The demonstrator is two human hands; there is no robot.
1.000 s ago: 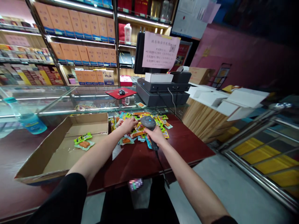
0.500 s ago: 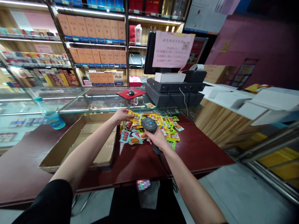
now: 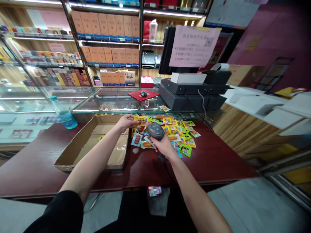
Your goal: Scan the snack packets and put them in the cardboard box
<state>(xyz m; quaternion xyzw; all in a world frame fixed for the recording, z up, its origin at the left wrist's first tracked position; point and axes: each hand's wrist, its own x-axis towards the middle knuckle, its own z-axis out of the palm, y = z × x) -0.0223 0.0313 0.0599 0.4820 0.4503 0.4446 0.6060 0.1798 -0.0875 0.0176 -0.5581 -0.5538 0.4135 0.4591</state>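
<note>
Between the fingers of my left hand (image 3: 127, 122) is a yellow snack packet (image 3: 141, 120), held flat over the left part of a pile. My right hand (image 3: 164, 146) grips a black barcode scanner (image 3: 155, 130) by its handle; the scanner's head is just right of the packet, over the pile. Many small yellow, green and blue snack packets (image 3: 185, 149) lie spread on the dark red table (image 3: 143, 174). Left of them sits a shallow open cardboard box (image 3: 91, 145), partly hidden by my left forearm, with a bit of green inside.
A blue bottle (image 3: 66, 117) stands left of the box. Behind the pile are a glass counter (image 3: 104, 94), a red mouse pad (image 3: 153, 94) and a monitor on a black cash drawer (image 3: 194, 101). A wooden cabinet (image 3: 245, 129) is at the right.
The view has shifted, so most things appear further right. The yellow packet in my left hand now lies flatter and shows more of its face. My right hand still holds the scanner.
</note>
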